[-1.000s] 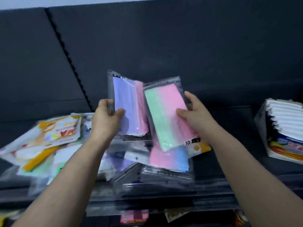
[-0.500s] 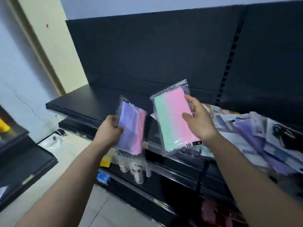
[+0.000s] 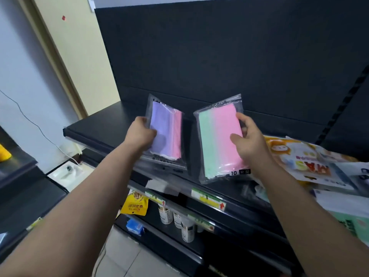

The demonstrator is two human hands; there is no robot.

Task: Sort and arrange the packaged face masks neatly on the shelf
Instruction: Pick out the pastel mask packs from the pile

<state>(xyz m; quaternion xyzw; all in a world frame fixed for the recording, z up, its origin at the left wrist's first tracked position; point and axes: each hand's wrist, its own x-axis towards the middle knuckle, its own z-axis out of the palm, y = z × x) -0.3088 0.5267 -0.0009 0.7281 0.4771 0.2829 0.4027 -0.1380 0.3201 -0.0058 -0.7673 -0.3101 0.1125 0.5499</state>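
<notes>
My left hand (image 3: 140, 134) grips a clear pack of purple and pink masks (image 3: 167, 132) by its left edge. My right hand (image 3: 248, 139) holds a second clear pack of green and pink masks (image 3: 216, 140) by its right side. Both packs stand nearly upright, a small gap between them, over the left part of the black shelf (image 3: 103, 124). Their lower edges are at or just above the shelf's front. A heap of other mask packs (image 3: 311, 162) lies on the shelf to the right.
The black back panel (image 3: 219, 56) rises behind the shelf. Below are lower shelves with a yellow pouch (image 3: 135, 204), small cans (image 3: 165, 215) and a blue box (image 3: 134, 226). A pale wall and door frame stand at the left.
My view has swung left from the heap to the shelf's left end. Both hands carried their packs that way and moved them apart and closer to the shelf.
</notes>
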